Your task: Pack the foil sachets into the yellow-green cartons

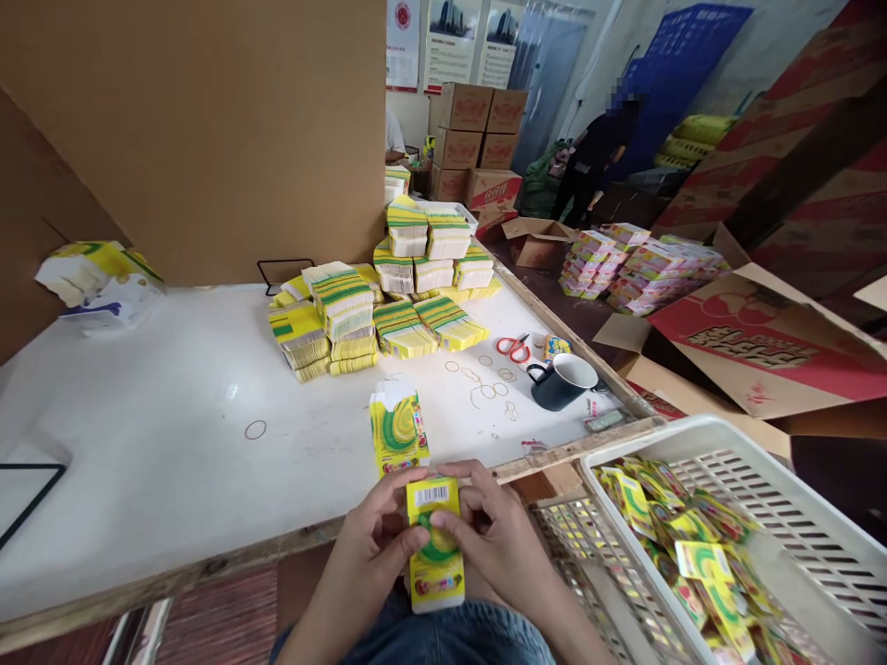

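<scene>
A small yellow-and-green carton [435, 582] with a barcode at its top is held upright over my lap, just off the table's front edge. My left hand [388, 531] grips its left side, the thumb lying on the printed face. On the other side my right hand [491, 526] grips it too, its thumb pressed near the middle. The fingers behind the carton are hidden. Right beyond my hands, a few flat cartons [398, 429] of the same print lie on the white table [173, 480].
Bundled flat cartons [339, 300] are stacked at the table's back. Red-handled scissors [514, 348], rubber bands [494, 391] and a dark mug [563, 380] lie to the right. A white plastic basket [776, 453] with yellow packets stands at my right. Farther off, a person [600, 148] bends near cardboard boxes.
</scene>
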A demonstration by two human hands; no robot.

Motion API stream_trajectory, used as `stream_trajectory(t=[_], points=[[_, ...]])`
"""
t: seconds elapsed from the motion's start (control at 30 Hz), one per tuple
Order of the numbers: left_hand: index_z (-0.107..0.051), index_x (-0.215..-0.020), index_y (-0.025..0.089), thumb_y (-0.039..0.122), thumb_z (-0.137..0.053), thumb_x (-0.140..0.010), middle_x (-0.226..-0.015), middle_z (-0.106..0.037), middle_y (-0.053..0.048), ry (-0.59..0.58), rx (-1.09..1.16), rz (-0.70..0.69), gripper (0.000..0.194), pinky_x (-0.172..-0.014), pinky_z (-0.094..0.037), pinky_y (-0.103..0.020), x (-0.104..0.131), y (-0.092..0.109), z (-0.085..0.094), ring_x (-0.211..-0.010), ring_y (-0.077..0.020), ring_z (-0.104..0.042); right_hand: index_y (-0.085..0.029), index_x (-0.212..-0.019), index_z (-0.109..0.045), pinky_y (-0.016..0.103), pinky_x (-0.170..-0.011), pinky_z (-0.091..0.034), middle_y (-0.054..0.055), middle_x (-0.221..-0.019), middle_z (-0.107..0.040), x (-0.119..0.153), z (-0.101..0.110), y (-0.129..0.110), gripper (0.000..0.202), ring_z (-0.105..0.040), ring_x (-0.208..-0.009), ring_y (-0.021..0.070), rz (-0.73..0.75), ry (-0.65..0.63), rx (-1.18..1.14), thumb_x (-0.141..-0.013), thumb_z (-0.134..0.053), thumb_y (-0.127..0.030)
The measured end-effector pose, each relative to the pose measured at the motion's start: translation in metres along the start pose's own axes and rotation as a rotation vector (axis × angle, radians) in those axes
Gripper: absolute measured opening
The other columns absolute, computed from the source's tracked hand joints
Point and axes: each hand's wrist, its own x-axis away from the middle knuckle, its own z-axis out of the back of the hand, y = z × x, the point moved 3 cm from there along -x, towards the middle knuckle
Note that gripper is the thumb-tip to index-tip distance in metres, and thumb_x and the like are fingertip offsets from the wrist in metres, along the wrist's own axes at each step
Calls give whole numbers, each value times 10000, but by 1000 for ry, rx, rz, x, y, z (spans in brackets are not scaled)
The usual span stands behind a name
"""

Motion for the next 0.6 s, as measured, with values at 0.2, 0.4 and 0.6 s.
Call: stream_trajectory(t=[0.2,0.4,0.6], points=[[-569,-1253,280,260,-642,-848,-1312,-624,-71,-63,-123,-36,413,-893,-554,-357,1,6,-20,-1081,-252,-662,-236,-1137,-654,275,-700,-521,58,-963,-696,14,13,13,300,-653,-822,199,-5,83,-160,-864,-625,-357],[-454,-1387,263,254,-623,-853,-1447,-504,-99,70,-731,-301,560,-1124,-351,-480,-13,17,-4,-1353,-277,-429,-299,-987,-674,262,-505,-455,19,-803,-670,49,94,46,227,-577,-598,166,62,780,-460,-834,-650,-464],[-602,-1259,194,184,-642,-810,-1389,-571,-111,167,-1203,-328,451,-1086,-417,-488,-31,5,36,-1302,-295,-497,-239,-939,-698,282,-462,-431,22,-673,-597,44,72,63,490,-504,-532,161,-100,677,-712,-772,-579,-684]])
